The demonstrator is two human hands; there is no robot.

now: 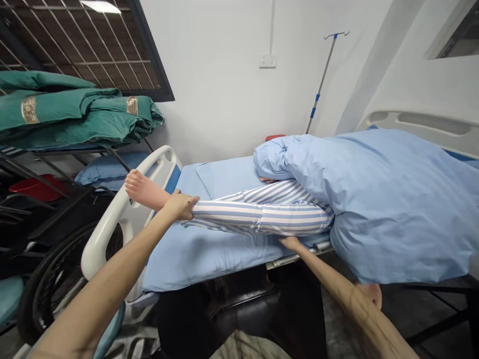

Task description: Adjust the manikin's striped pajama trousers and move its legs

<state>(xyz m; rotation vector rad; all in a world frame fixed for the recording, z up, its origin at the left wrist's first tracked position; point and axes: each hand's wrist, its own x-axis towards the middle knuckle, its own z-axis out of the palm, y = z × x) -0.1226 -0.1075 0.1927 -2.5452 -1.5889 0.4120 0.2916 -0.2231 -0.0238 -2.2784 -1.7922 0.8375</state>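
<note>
A figure in blue-and-white striped trousers (262, 212) lies on a hospital bed (194, 254), its upper part hidden under a light blue quilt (392, 194). My left hand (181, 205) is closed round the ankle, and the bare foot (140, 188) is lifted toward the white footboard (112, 219). My right hand (291, 243) reaches under the thigh at the mattress edge; its fingers are hidden beneath the leg.
Folded green blankets (75, 112) lie on a rack at left, with a red basin (33, 188) and a wheelchair wheel (56, 284) below. An IV pole (322, 82) leans against the white wall. The headboard (419, 124) stands at the right.
</note>
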